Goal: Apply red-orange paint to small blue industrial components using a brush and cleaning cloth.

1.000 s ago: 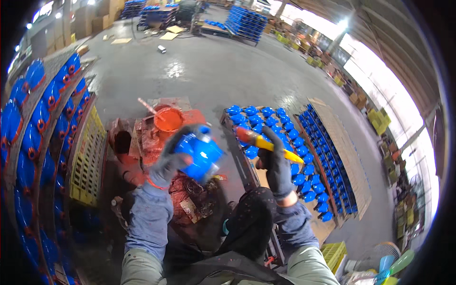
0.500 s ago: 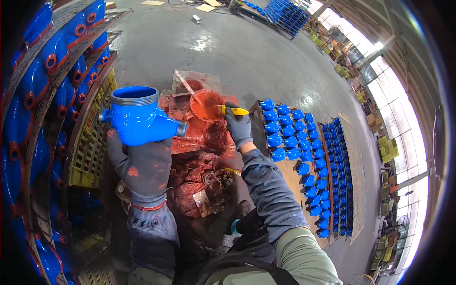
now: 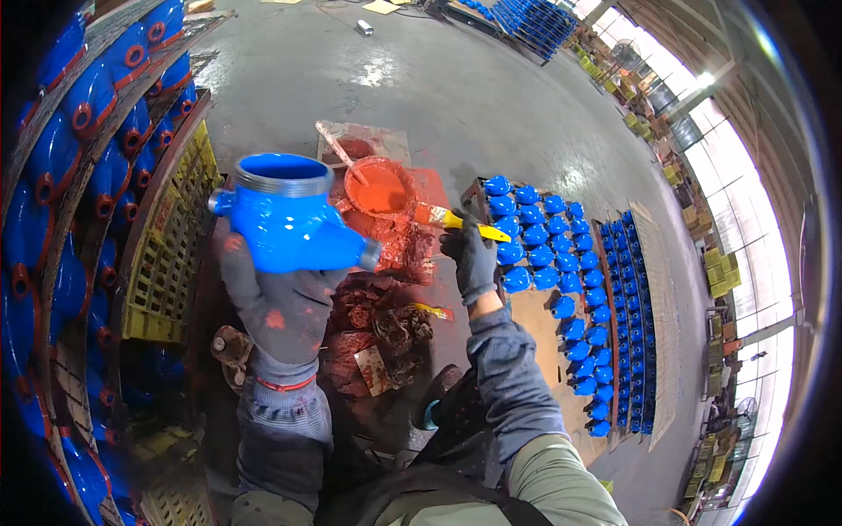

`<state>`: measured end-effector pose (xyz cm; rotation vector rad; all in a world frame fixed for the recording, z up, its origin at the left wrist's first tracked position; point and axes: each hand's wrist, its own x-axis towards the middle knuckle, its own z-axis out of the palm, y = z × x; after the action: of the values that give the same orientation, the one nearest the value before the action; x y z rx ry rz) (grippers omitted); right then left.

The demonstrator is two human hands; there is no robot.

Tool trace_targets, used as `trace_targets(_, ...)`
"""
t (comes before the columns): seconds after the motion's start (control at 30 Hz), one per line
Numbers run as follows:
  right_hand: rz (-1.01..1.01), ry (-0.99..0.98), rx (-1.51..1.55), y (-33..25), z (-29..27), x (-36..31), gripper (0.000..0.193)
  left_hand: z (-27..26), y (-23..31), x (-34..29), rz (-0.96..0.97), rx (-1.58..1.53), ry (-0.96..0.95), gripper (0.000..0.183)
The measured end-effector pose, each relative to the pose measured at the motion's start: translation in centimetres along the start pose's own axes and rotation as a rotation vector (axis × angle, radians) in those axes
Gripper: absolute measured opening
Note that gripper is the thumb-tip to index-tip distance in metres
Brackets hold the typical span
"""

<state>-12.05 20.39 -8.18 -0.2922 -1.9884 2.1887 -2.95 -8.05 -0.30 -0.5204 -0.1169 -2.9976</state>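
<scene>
My left hand [image 3: 285, 307], in a dark glove spotted with red, grips a glossy blue cast body [image 3: 294, 230] from below. This piece looks like a water meter housing, with a wide round opening at the top and threaded ends at both sides. My right hand [image 3: 474, 261], gloved too, is closed round the yellow handle of a paintbrush [image 3: 454, 219]. The bristles are red and point left, just beside the bucket [image 3: 382, 186] of red-orange paint. A stick [image 3: 338, 145] leans in that bucket.
At left, a rack holds several blue housings with red rims [image 3: 92, 101], next to a yellow crate [image 3: 171, 237]. Blue housings [image 3: 539, 232] stand in rows on the right. Below the bucket lie red-stained rags [image 3: 351, 329] and a second yellow-handled brush [image 3: 434, 311].
The brush has come out of the paint bucket and moved right with my right hand. My left hand has carried the blue housing rightward.
</scene>
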Motion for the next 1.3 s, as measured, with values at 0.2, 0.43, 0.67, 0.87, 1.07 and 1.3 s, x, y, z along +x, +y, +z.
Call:
trace_targets(0.2,-0.037,-0.204,0.600,-6.6,0.4,-5.2,0.046,1.1,-3.2,-2.7,0.124,1.313,0.062,0.109)
trace_targets(0.43,-0.660,-0.030,0.275,-12.8,-1.5,-12.6,0.040,1.6,-6.0,-3.8,0.316,1.879,-0.350,0.097)
trace_targets(0.67,-0.800,0.016,-0.057,-12.9,-2.1,-12.8,0.046,1.2,-7.7,-4.1,0.313,1.922,-0.419,0.094)
trace_targets(0.87,-0.856,0.121,-0.247,-12.5,-2.5,-12.9,0.050,2.0,-8.0,-3.7,0.300,1.959,-0.408,0.096)
trace_targets(1.07,-0.880,0.106,-0.225,-11.7,-2.7,-12.5,0.050,2.8,-9.0,-3.9,-0.048,1.393,-0.003,0.099)
trace_targets(1.3,-0.894,0.095,-0.077,-11.2,-2.1,-11.8,0.046,0.8,-8.4,-3.5,-0.515,0.519,0.233,0.078)
